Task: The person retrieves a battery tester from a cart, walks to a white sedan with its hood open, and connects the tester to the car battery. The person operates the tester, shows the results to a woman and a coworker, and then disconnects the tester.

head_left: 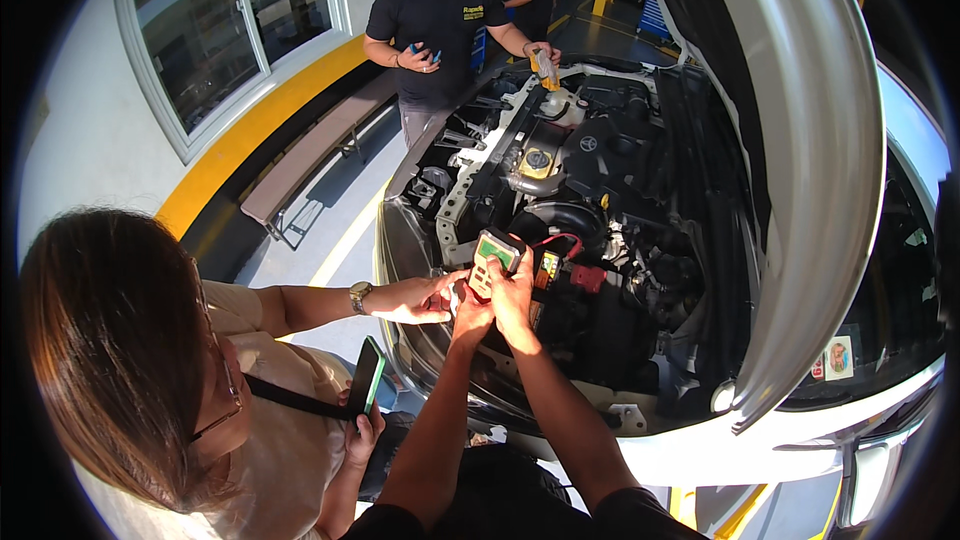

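A handheld tester [483, 273] with a lit green screen and a keypad is between my two hands above the front of an open engine bay. My left hand [472, 318] is wrapped around its lower end. My right hand [513, 292] grips its right side, the thumb close to the screen and keys. From the left, a nearby person's hand [425, 300] reaches in right beside the tester. A red cable [562, 239] runs near it, by the car battery with a red terminal cover [587, 279].
A raised hood [815, 170] overhangs the right side. The person at left holds a phone [366, 377]. Across the bay another person holds a yellow-and-white cloth or packet [545, 71]; one more person stands behind. A bench [310, 155] lines the wall.
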Tool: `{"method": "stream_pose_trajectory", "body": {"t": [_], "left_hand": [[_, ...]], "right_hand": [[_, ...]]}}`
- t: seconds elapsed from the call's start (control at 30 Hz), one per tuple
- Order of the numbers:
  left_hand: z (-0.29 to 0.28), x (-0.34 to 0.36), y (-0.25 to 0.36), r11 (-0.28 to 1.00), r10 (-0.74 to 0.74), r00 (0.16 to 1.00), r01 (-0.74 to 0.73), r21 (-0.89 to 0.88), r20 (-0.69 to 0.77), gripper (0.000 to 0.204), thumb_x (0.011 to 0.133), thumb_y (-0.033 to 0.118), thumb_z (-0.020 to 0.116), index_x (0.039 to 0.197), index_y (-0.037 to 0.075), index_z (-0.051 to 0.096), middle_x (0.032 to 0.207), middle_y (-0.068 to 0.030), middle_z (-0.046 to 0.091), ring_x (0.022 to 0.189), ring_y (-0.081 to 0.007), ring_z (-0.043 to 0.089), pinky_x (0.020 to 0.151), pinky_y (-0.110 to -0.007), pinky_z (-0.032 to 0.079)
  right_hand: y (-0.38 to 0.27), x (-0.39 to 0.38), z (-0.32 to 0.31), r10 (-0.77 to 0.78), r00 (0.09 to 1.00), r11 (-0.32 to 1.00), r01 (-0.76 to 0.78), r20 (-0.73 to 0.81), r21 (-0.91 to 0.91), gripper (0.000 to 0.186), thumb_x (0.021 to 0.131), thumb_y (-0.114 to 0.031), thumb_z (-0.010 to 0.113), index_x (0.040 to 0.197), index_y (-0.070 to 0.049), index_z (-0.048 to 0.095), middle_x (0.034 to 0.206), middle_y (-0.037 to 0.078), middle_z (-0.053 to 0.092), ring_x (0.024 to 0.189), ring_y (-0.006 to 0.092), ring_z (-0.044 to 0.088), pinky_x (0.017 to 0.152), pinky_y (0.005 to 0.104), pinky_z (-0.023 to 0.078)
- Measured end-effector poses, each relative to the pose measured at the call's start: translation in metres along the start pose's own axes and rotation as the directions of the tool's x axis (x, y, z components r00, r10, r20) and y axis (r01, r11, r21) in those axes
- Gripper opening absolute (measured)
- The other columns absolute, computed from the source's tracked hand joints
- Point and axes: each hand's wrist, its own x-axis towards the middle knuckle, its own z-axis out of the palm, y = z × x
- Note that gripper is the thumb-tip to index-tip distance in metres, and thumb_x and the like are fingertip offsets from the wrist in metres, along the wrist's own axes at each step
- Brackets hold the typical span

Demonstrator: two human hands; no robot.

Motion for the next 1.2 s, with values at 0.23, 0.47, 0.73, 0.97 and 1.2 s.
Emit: {"method": "stream_pose_trajectory", "body": {"t": [0.23,0.47,0.73,0.97,1.2], "left_hand": [[0.000,-0.003,-0.006,0.999,0.013,1.000,-0.013,-0.037,-0.001,0.069,0.091,0.015,0.087,0.150,0.006,0.051,0.142,-0.0091,0.064,0.130,-0.0210,0.063,0.112,-0.037,0.050],[-0.001,0.004,-0.016,0.989,0.070,0.997,-0.065,-0.132,0.037,0.084,0.090,0.012,0.088,0.155,0.008,0.035,0.144,-0.0093,0.061,0.130,-0.0196,0.062,0.113,-0.035,0.050],[0.005,-0.001,0.002,0.987,0.067,0.998,-0.064,-0.145,0.017,0.087,0.088,0.017,0.092,0.152,0.007,0.035,0.140,-0.0096,0.061,0.127,-0.0187,0.061,0.112,-0.036,0.048],[-0.001,0.001,-0.008,0.997,0.056,0.998,-0.056,-0.049,-0.007,0.089,0.090,0.015,0.089,0.155,0.002,0.031,0.143,-0.0132,0.061,0.129,-0.0217,0.063,0.112,-0.036,0.050],[0.002,0.001,-0.005,0.997,0.049,0.999,-0.050,-0.052,-0.014,0.089,0.090,0.015,0.089,0.157,0.002,0.030,0.142,-0.0132,0.061,0.129,-0.0215,0.063,0.113,-0.036,0.050]], "right_hand": [[0.003,0.002,-0.003,0.040,0.999,0.999,-0.040,-0.001,-0.036,0.048,0.103,0.003,0.068,0.147,-0.006,0.050,0.129,0.012,0.070,0.115,0.0197,0.069,0.099,0.0355,0.058],[0.004,0.003,-0.002,-0.016,1.000,0.996,0.016,0.000,-0.087,0.045,0.103,0.001,0.069,0.144,-0.005,0.051,0.127,0.010,0.069,0.113,0.0198,0.069,0.099,0.0353,0.057],[0.003,0.003,-0.004,-0.005,1.000,0.999,0.005,0.004,-0.044,0.039,0.102,0.004,0.070,0.137,-0.004,0.054,0.125,0.009,0.070,0.111,0.0177,0.068,0.097,0.0334,0.058],[0.007,0.003,-0.006,0.000,1.000,0.999,0.000,0.011,-0.036,0.038,0.102,0.002,0.071,0.136,-0.005,0.055,0.124,0.009,0.070,0.110,0.0176,0.068,0.095,0.0333,0.058],[0.011,0.003,-0.009,0.027,1.000,0.999,-0.026,0.015,-0.033,0.037,0.103,0.000,0.071,0.136,-0.005,0.055,0.123,0.009,0.071,0.108,0.0163,0.068,0.093,0.0329,0.058]]}}
